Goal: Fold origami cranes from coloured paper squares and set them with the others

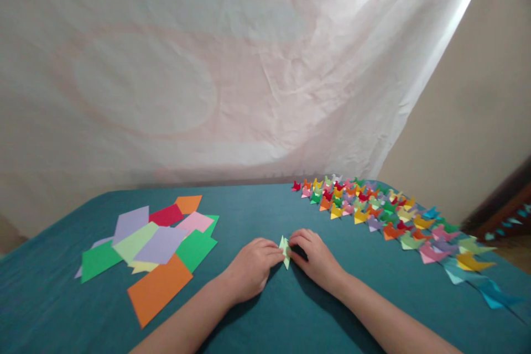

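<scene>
A small piece of folded light green paper (285, 250) stands between my two hands at the middle of the table, its pointed tips up and down. From the left, my left hand (256, 264) grips its edge with the fingers closed together. My right hand (314, 259) pinches the other edge between thumb and fingers. The fingertips cover both sides of the paper, so part of its folds is hidden.
Loose coloured paper sheets (160, 246) overlap on the left of the teal tablecloth (249, 210). Rows of small folded paper birds (360, 214) stand along the right side. A pale hanging cloth (232, 94) rises behind the table.
</scene>
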Action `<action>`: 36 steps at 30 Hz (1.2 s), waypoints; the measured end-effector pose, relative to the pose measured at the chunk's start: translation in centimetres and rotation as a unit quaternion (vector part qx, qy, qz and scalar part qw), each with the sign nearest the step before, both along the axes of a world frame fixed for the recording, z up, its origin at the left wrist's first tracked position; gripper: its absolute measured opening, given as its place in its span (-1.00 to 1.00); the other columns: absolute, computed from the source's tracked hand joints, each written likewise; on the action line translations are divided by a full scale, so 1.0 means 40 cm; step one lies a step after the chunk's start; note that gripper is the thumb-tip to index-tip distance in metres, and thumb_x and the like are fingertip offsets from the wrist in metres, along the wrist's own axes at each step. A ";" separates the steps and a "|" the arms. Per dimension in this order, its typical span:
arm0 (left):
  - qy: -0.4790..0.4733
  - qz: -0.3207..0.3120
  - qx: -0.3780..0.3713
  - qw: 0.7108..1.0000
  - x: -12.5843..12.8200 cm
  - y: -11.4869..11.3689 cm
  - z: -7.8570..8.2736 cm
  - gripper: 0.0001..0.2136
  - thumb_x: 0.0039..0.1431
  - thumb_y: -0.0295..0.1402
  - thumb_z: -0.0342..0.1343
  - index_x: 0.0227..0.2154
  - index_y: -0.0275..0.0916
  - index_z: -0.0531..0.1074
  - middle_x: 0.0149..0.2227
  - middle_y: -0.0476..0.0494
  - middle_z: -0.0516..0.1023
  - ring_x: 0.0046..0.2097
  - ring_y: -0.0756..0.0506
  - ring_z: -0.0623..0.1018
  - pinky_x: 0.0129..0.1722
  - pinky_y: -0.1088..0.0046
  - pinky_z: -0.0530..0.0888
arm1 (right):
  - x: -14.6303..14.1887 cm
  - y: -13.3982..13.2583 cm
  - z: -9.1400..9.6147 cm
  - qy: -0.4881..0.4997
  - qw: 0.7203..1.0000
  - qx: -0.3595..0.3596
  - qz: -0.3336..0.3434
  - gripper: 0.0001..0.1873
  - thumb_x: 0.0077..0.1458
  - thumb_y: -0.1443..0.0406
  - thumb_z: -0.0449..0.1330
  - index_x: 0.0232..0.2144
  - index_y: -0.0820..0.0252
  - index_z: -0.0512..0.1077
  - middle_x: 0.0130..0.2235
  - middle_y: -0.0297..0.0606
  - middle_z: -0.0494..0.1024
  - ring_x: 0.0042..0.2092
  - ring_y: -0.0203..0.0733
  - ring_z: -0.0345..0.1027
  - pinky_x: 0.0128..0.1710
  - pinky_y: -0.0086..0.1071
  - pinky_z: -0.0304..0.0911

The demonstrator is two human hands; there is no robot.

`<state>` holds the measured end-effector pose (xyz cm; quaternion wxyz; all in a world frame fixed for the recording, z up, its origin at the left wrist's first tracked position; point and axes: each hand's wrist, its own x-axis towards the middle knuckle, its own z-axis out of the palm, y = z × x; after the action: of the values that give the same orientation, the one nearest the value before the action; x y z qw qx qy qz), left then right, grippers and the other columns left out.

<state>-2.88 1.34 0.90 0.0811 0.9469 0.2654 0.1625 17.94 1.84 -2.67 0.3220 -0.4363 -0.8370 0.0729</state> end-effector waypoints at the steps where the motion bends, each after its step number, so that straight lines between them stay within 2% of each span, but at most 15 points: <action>1: -0.001 0.003 0.001 1.000 0.001 0.002 0.000 -0.66 0.08 -0.61 -0.08 -0.11 -0.19 0.38 -0.12 -0.10 0.51 -0.04 -0.10 0.42 0.01 0.32 0.28 | 0.001 -0.006 0.008 -0.026 1.000 0.003 0.013 -0.89 0.10 0.36 0.15 -0.27 0.17 0.40 -0.21 -0.22 0.45 -0.18 -0.17 0.28 -0.20 -0.29 0.19; 6: -0.006 0.021 0.007 1.000 0.002 0.009 -0.004 -0.73 0.15 -0.57 -0.07 -0.15 -0.19 0.40 -0.17 -0.08 0.53 -0.07 -0.11 0.42 -0.03 0.34 0.30 | 0.011 -0.016 0.033 -0.135 0.988 0.053 0.058 -0.85 0.17 0.38 0.10 -0.24 0.14 0.44 -0.22 -0.27 0.50 -0.17 -0.19 0.29 -0.13 -0.27 0.13; 12: -0.030 0.035 0.026 0.999 0.010 0.028 -0.028 -0.84 0.23 -0.42 -0.03 -0.23 -0.19 0.44 -0.28 -0.07 0.55 -0.16 -0.07 0.46 -0.11 0.41 0.34 | 0.016 -0.008 0.047 -0.254 0.951 0.140 0.108 -0.85 0.20 0.37 0.06 -0.24 0.21 0.44 -0.25 -0.21 0.50 -0.22 -0.17 0.28 -0.16 -0.24 0.12; 18: -0.047 0.038 0.064 0.996 0.016 0.037 -0.048 -0.83 0.26 -0.38 -0.05 -0.35 -0.22 0.45 -0.34 -0.08 0.55 -0.20 -0.05 0.48 -0.15 0.41 0.34 | 0.010 -0.011 0.056 -0.283 0.939 0.162 0.114 -0.83 0.22 0.38 0.02 -0.27 0.23 0.43 -0.30 -0.20 0.49 -0.26 -0.15 0.26 -0.19 -0.23 0.12; 23: -0.058 0.042 0.041 0.997 0.013 0.037 -0.052 -0.83 0.26 -0.37 -0.03 -0.31 -0.21 0.46 -0.29 -0.06 0.56 -0.17 -0.06 0.47 -0.13 0.39 0.32 | 0.016 -0.006 0.037 -0.218 0.961 0.122 0.121 -0.83 0.23 0.36 0.01 -0.28 0.19 0.42 -0.26 -0.23 0.49 -0.23 -0.18 0.27 -0.18 -0.26 0.12; 28: -0.080 0.049 -0.020 0.995 0.007 0.039 -0.050 -0.86 0.22 -0.35 0.03 -0.29 -0.15 0.50 -0.21 -0.02 0.56 -0.14 -0.07 0.44 -0.10 0.38 0.30 | 0.014 0.000 0.013 -0.075 0.994 0.034 0.066 -0.85 0.18 0.39 0.05 -0.30 0.15 0.41 -0.23 -0.24 0.47 -0.18 -0.20 0.27 -0.19 -0.32 0.18; 36: -0.101 0.112 -0.092 0.984 0.024 0.062 -0.043 -0.90 0.15 -0.38 0.09 -0.38 -0.19 0.52 -0.30 -0.05 0.50 -0.20 -0.06 0.42 -0.14 0.42 0.30 | 0.006 0.003 -0.006 0.040 0.998 -0.037 0.036 -0.90 0.11 0.40 0.09 -0.37 0.15 0.40 -0.22 -0.23 0.43 -0.16 -0.18 0.28 -0.15 -0.27 0.22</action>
<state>-1.91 3.82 -0.81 0.1760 0.8784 0.3740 0.2399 18.19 1.98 -2.91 0.3362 -0.4145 -0.8353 0.1324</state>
